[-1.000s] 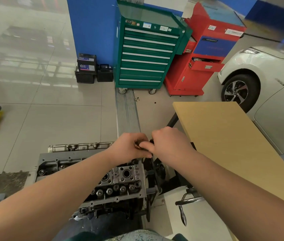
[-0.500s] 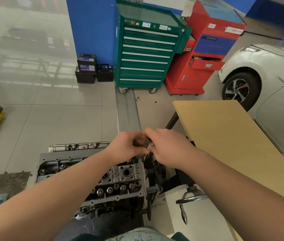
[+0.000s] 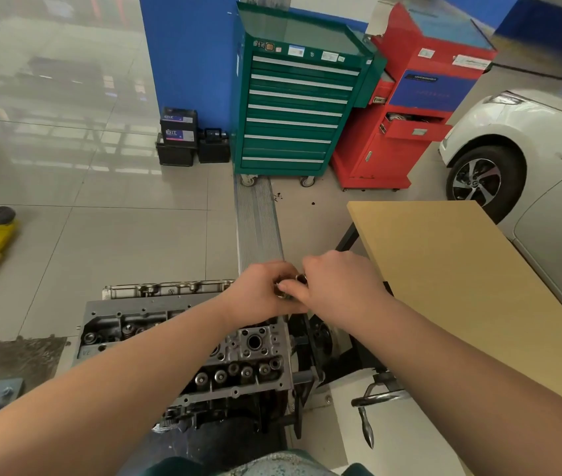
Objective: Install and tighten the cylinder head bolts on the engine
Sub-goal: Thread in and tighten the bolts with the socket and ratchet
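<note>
The person's forearms are bare, with no sleeves, gloves, watch or rings showing on the left hand or right hand. Near the bottom edge, faded blue denim trousers show.

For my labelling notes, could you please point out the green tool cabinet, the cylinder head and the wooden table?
green tool cabinet (image 3: 293, 111): head view, drawer front.
cylinder head (image 3: 245, 359): head view, top face.
wooden table (image 3: 461, 269): head view, bare tabletop.
</note>
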Motion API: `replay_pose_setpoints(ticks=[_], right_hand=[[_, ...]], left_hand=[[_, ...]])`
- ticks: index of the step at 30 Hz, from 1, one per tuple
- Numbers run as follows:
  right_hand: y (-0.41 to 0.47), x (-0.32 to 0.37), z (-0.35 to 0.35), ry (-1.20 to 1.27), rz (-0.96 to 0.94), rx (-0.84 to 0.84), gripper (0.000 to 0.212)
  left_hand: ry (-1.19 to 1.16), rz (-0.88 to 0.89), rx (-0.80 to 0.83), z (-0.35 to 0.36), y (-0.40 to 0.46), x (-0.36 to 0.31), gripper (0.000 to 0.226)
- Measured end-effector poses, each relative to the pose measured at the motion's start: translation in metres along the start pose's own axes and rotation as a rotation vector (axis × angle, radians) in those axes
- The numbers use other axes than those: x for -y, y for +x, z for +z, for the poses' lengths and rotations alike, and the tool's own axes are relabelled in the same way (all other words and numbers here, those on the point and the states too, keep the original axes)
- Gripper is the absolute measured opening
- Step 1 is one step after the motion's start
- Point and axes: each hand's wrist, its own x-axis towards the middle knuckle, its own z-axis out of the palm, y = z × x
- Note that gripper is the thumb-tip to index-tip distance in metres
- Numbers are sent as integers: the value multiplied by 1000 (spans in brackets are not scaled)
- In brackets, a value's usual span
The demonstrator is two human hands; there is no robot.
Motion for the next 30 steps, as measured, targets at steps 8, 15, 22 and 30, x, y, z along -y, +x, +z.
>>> replay_pose_setpoints(ticks=[8, 15, 22, 30], right_hand=[[-2, -4, -4, 62, -55, 46, 23], [0, -1, -3, 115, -104, 45, 40], [7, 0, -2, -21, 23, 29, 60], [2, -5, -6, 72, -65, 84, 31]], left_hand=[[-111, -108, 91, -10, 3, 2, 34], [102, -88, 44, -9, 9, -1, 11], [67, -91, 72, -14, 4, 1, 34], [17, -95, 159, -12, 0, 5, 32]])
